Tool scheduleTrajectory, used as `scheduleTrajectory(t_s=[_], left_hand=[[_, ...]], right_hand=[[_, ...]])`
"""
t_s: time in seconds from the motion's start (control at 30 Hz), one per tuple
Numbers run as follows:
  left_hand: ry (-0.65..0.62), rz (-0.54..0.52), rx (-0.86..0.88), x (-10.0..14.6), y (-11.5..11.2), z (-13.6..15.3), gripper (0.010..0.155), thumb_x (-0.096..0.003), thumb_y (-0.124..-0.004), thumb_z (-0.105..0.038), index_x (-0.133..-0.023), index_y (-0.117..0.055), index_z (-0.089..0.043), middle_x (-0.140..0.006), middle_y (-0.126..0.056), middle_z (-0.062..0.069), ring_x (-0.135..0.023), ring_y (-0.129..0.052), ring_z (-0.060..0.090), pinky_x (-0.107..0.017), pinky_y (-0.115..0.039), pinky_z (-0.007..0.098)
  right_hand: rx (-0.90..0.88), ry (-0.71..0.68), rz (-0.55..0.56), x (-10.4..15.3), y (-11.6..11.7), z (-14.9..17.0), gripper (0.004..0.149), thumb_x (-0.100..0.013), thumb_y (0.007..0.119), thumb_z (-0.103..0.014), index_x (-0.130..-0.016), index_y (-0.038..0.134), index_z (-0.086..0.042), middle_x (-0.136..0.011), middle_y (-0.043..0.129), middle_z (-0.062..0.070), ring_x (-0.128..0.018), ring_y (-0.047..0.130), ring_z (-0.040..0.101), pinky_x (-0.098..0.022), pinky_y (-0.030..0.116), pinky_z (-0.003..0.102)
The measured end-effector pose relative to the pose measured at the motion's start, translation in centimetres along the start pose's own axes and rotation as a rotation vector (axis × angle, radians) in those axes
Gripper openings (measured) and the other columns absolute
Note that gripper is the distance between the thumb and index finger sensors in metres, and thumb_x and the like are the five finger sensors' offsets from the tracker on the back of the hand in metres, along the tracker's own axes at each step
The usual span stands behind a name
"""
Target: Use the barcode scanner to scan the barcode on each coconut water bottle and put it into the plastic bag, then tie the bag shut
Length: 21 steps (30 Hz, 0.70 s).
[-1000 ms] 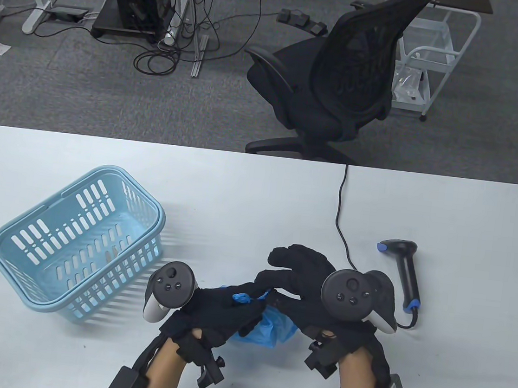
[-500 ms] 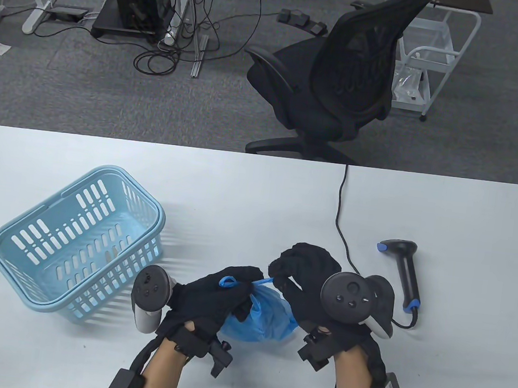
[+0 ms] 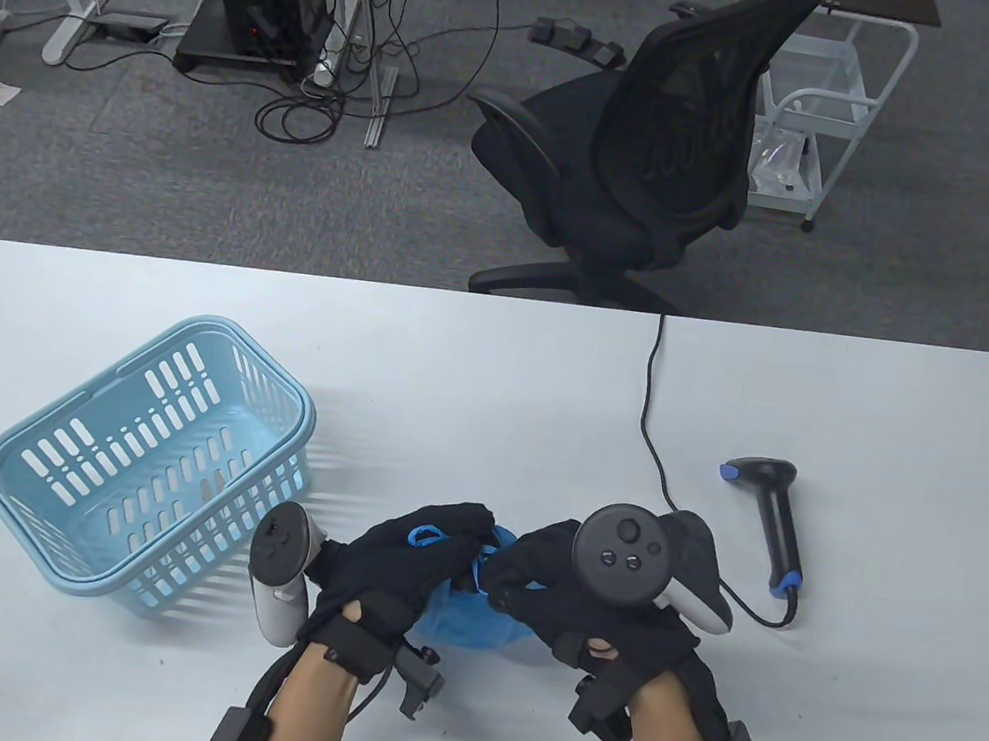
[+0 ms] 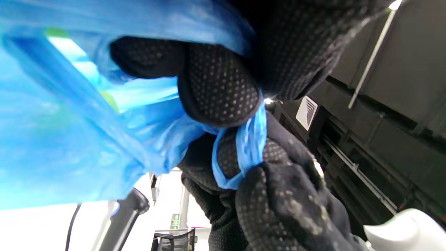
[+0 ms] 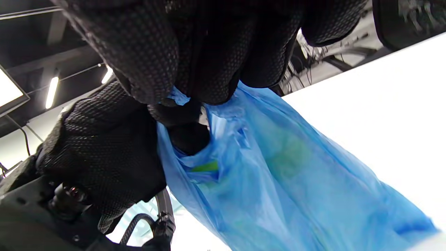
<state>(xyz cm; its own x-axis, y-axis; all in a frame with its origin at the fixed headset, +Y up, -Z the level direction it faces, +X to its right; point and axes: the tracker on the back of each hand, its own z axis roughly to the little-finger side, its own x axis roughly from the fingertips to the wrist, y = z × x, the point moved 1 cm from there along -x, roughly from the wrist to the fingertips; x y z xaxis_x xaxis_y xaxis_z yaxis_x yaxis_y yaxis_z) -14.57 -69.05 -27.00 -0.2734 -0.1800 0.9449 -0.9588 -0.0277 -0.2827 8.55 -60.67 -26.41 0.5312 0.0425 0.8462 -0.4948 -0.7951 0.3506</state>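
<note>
A blue plastic bag (image 3: 466, 621) sits on the table between my two hands, its top gathered into twisted handles. My left hand (image 3: 419, 558) grips one handle, a blue loop (image 3: 424, 536) showing on top of its fingers. My right hand (image 3: 524, 583) pinches the other handle (image 3: 484, 558) close beside the left. In the left wrist view a blue strand (image 4: 244, 150) wraps round a gloved finger. The right wrist view shows the bag (image 5: 278, 174) hanging below my fingers, with green and pale shapes of bottles dim through the plastic. The black barcode scanner (image 3: 774, 518) lies on the table right of my right hand.
A light blue basket (image 3: 145, 460) lies tipped on the table to the left. The scanner's black cable (image 3: 653, 424) runs from the table's far edge past my right hand. A black office chair (image 3: 634, 163) stands beyond the table.
My right hand has come left and nearer, closing in on the left hand over the bag's top. The handles, drawn apart before, now meet between the fingers. The bag sits more hidden under both hands.
</note>
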Motion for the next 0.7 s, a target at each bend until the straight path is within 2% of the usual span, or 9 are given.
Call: scheduleTrajectory(t_s=[0.07,0.17,0.27,0.33,0.37,0.43,0.5,0.6,0.7], left_hand=[[-0.046,0.009,-0.125,-0.1,0.1,-0.9,0.035,-0.0562,-0.098,-0.029,-0.091,-0.094,-0.032,-0.09,-0.101,-0.003,-0.059,-0.109,0.015,-0.054,-0.089,0.047],[-0.117,0.037,-0.264,0.0,-0.2,-2.0,0.035,-0.0566,-0.098,-0.028,-0.091,-0.093,-0.032,-0.09,-0.1,-0.004,-0.058,-0.106,0.015,-0.055,-0.087,0.047],[-0.169,0.07,-0.389,0.0,-1.0,-2.9,0.035,-0.0572,-0.097,-0.027,-0.091,-0.091,-0.033,-0.091,-0.098,-0.005,-0.059,-0.104,0.016,-0.056,-0.086,0.048],[-0.198,0.078,-0.471,0.1,-1.3,-3.5,0.035,-0.0575,-0.096,-0.027,-0.092,-0.091,-0.033,-0.091,-0.098,-0.006,-0.06,-0.104,0.016,-0.057,-0.085,0.048],[-0.21,0.064,-0.522,0.3,-1.2,-3.8,0.035,-0.0574,-0.096,-0.027,-0.092,-0.09,-0.033,-0.091,-0.098,-0.006,-0.06,-0.103,0.016,-0.057,-0.085,0.048],[-0.229,0.076,-0.579,0.4,-1.1,-4.1,0.036,-0.0573,-0.097,-0.027,-0.092,-0.09,-0.033,-0.091,-0.098,-0.006,-0.06,-0.104,0.016,-0.057,-0.085,0.048],[-0.251,0.054,-0.637,0.6,-1.2,-4.5,0.037,-0.057,-0.097,-0.026,-0.093,-0.09,-0.032,-0.091,-0.098,-0.005,-0.06,-0.104,0.017,-0.058,-0.085,0.049],[-0.319,0.013,-0.816,0.8,-1.5,-5.1,0.042,-0.0566,-0.098,-0.026,-0.096,-0.087,-0.033,-0.093,-0.097,-0.007,-0.062,-0.105,0.016,-0.059,-0.085,0.048],[-0.409,-0.052,-0.996,1.3,-2.0,-5.6,0.054,-0.0557,-0.098,-0.026,-0.105,-0.079,-0.032,-0.094,-0.096,-0.01,-0.063,-0.106,0.014,-0.06,-0.086,0.047]], right_hand=[[-0.056,0.026,0.026,-0.1,-0.1,1.2,0.039,-0.05,0.091,-0.038,-0.083,0.09,-0.018,-0.091,0.087,0.007,-0.094,0.079,0.038,-0.071,0.057,0.066],[-0.068,0.037,0.068,-0.4,0.3,2.2,0.07,-0.049,0.091,-0.043,-0.107,0.061,-0.016,-0.114,0.057,0.015,-0.104,0.054,0.049,-0.073,0.044,0.071],[-0.078,-0.021,-0.002,-1.4,1.9,2.4,0.08,-0.05,0.089,-0.043,-0.113,0.047,-0.018,-0.12,0.041,0.017,-0.107,0.037,0.054,-0.072,0.04,0.073],[-0.096,-0.054,-0.012,-1.9,2.6,2.4,0.076,-0.05,0.088,-0.041,-0.112,0.051,-0.018,-0.119,0.049,0.014,-0.107,0.039,0.053,-0.072,0.04,0.073],[-0.097,-0.056,0.001,-2.0,2.7,2.4,0.069,-0.05,0.088,-0.04,-0.108,0.059,-0.018,-0.114,0.062,0.011,-0.108,0.046,0.05,-0.071,0.042,0.073],[-0.087,-0.023,0.062,-2.0,2.5,2.6,0.054,-0.05,0.089,-0.037,-0.099,0.074,-0.018,-0.1,0.082,0.006,-0.105,0.066,0.041,-0.072,0.048,0.071],[-0.061,0.022,0.117,-1.8,2.1,2.8,0.042,-0.051,0.087,-0.035,-0.089,0.083,-0.019,-0.088,0.092,0.003,-0.1,0.076,0.038,-0.072,0.051,0.069],[-0.078,0.016,0.071,-1.7,2.2,3.0,0.039,-0.053,0.083,-0.037,-0.087,0.085,-0.018,-0.085,0.093,0.004,-0.099,0.076,0.039,-0.072,0.05,0.069],[-0.102,0.009,0.057,-1.8,2.3,3.2,0.039,-0.054,0.08,-0.038,-0.088,0.083,-0.018,-0.087,0.091,0.004,-0.101,0.071,0.042,-0.072,0.048,0.069]])
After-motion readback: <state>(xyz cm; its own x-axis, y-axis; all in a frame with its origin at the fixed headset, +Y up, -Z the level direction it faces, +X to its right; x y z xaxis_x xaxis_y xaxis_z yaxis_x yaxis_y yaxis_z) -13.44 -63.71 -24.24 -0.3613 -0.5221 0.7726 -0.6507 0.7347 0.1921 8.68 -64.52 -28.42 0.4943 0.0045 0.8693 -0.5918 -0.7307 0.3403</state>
